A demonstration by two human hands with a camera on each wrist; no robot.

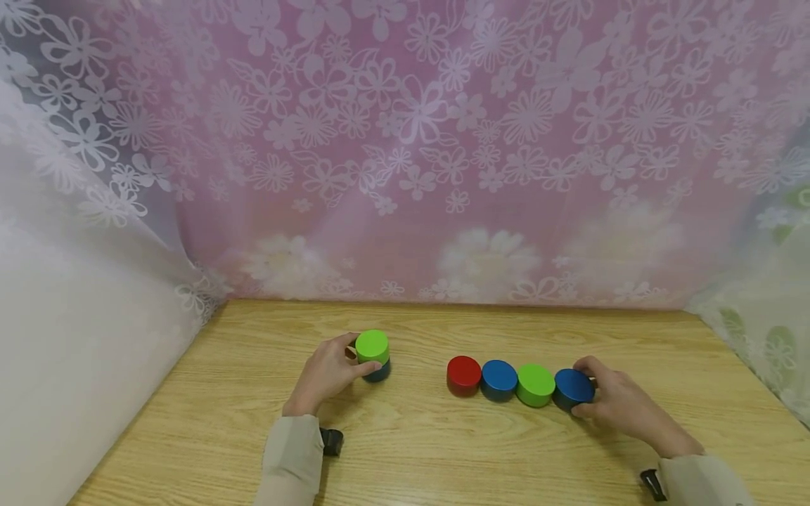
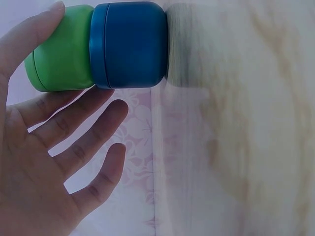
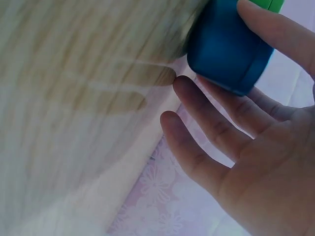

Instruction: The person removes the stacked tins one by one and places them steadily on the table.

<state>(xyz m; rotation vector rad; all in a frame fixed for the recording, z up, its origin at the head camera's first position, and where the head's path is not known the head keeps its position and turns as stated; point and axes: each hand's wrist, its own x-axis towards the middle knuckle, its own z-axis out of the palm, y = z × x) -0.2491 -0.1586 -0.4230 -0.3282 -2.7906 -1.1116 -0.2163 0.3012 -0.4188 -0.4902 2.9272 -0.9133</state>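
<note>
While a green canister (image 1: 372,344) sits squarely on top of a dark blue canister (image 1: 377,374) on the left part of the table (image 1: 411,450), the left hand (image 1: 328,372) grasps the upper one between thumb and fingers. Seen from the left wrist, the thumb lies along the green side and the lower fingers are spread, the blue base meeting its own reflection in the tabletop.

Well apart, to the right, four canisters stand upright in a slightly slanting row: a red canister (image 1: 464,377), a mid-blue canister (image 1: 499,381), a green one (image 1: 535,385) and, at the right end, another blue one (image 1: 571,390). Neighbours are touching or nearly so — the head view does not settle which. The right hand (image 1: 626,407) holds that end canister, thumb on the near side and fingers round the far side.

Beige sleeves (image 1: 292,453) cover both forearms, with a black device (image 1: 332,443) showing by each wrist. Behind the wood-grained table hangs a pink cloth (image 1: 411,140) patterned with white flowers; paler cloth flanks both sides.
</note>
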